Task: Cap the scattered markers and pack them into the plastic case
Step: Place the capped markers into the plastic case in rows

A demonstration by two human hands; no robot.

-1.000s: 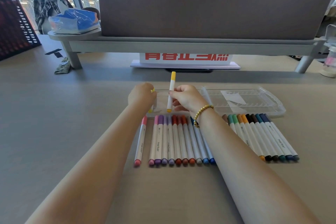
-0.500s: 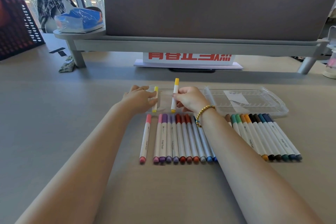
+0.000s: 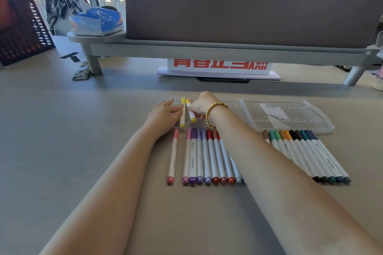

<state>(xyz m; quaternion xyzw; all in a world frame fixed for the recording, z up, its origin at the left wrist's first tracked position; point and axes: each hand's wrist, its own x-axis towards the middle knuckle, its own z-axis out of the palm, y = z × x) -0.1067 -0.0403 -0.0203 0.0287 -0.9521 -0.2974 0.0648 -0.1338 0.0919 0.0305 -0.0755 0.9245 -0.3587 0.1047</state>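
- The right hand (image 3: 200,104) is curled around a yellow-capped marker (image 3: 190,111), fingers clamped on its white barrel, setting it down in the left half of the clear plastic case (image 3: 294,119)
- A second yellow marker (image 3: 182,112) lies just beside it to the left, the two close to parallel and pointing away from the person
- The left hand (image 3: 165,113) lies flat with straight, relaxed fingers, its fingertips touching the side of that second marker; it grips nothing
- A yellow bead bracelet (image 3: 213,112) circles the right wrist
- On the desk (image 3: 62,151) nearer the person, a single pink marker (image 3: 173,156) lies a little apart from a tight row of capped markers (image 3: 207,157) in pink, purple, lilac, red and orange tones (the right forearm covers the row's far end)
- To the right of that forearm another row of capped markers (image 3: 306,151) runs from brown through green and orange to black and dark blue, fanned slightly, its upper ends just at the case's near rim
- The right half of the case holds only a pale paper slip (image 3: 274,111) on its ribbed floor
- Behind stands a grey desk divider (image 3: 248,6) on a raised shelf, with a white sign (image 3: 219,66) bearing red characters beneath it
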